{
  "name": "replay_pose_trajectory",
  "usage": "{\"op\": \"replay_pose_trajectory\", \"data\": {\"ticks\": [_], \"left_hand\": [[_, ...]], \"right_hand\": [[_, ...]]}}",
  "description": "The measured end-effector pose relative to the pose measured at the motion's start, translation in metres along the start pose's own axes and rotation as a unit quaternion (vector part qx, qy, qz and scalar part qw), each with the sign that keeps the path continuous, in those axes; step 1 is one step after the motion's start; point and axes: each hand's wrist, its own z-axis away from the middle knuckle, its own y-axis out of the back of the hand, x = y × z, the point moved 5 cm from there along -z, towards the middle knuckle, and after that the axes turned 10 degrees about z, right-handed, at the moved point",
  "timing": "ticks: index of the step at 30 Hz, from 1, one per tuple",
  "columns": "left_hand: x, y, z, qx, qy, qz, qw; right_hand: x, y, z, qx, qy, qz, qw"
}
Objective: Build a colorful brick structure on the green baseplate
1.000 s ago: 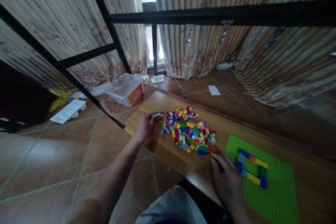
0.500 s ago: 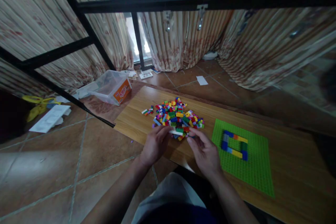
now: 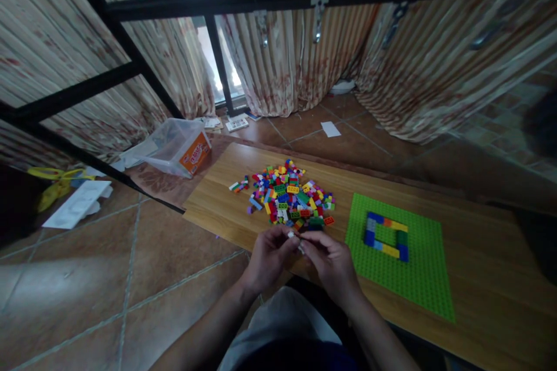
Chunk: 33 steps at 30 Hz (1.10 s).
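My left hand (image 3: 268, 257) and my right hand (image 3: 331, 262) meet at the near edge of the wooden board (image 3: 478, 278), fingers pinched together round a small white brick (image 3: 291, 236). Just beyond them lies a heap of coloured bricks (image 3: 291, 197). To the right sits a green baseplate (image 3: 418, 278) bearing a rectangular ring of bricks (image 3: 386, 236) in blue, yellow, green and grey. A few stray bricks (image 3: 239, 185) lie left of the heap.
A clear plastic tub (image 3: 178, 148) with an orange label lies on its side on the tiled floor beyond the board. Black metal bars (image 3: 130, 64) cross overhead and to the left. Papers (image 3: 76, 204) lie on the floor. Curtains hang behind.
My left hand came from the board's far left edge to the middle. Both hands drew back from the heap toward me and closed together on a small white brick.
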Motion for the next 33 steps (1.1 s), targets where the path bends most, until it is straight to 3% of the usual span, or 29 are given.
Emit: {"op": "replay_pose_trajectory", "data": {"ticks": [5,9,13,18,21,24,29,33], "left_hand": [[0.003,-0.001,-0.001,-0.023,0.025,0.030,0.999],[0.011,0.009,-0.006,0.019,-0.001,0.004,1.000],[0.024,0.041,-0.012,0.131,-0.022,-0.032,0.991],[0.041,0.100,-0.027,0.265,-0.014,-0.056,0.962],[0.060,0.135,-0.044,0.332,-0.041,-0.232,0.913],[0.074,0.155,-0.066,0.336,-0.035,-0.409,0.848],[0.082,0.155,-0.089,0.256,-0.037,-0.565,0.783],[0.079,0.148,-0.089,0.239,-0.029,-0.605,0.759]], "right_hand": [[0.007,-0.003,-0.003,-0.003,-0.078,-0.075,0.994],[0.004,0.003,-0.021,0.030,-0.041,-0.002,0.999],[-0.014,0.007,-0.051,0.081,0.079,0.157,0.981],[-0.026,-0.005,-0.083,0.074,0.181,0.281,0.940],[-0.026,-0.010,-0.089,0.078,0.206,0.325,0.920],[-0.025,-0.010,-0.085,0.086,0.222,0.338,0.911],[-0.021,0.000,-0.072,0.107,0.219,0.324,0.914],[-0.013,0.003,-0.062,0.115,0.196,0.294,0.928]]}}
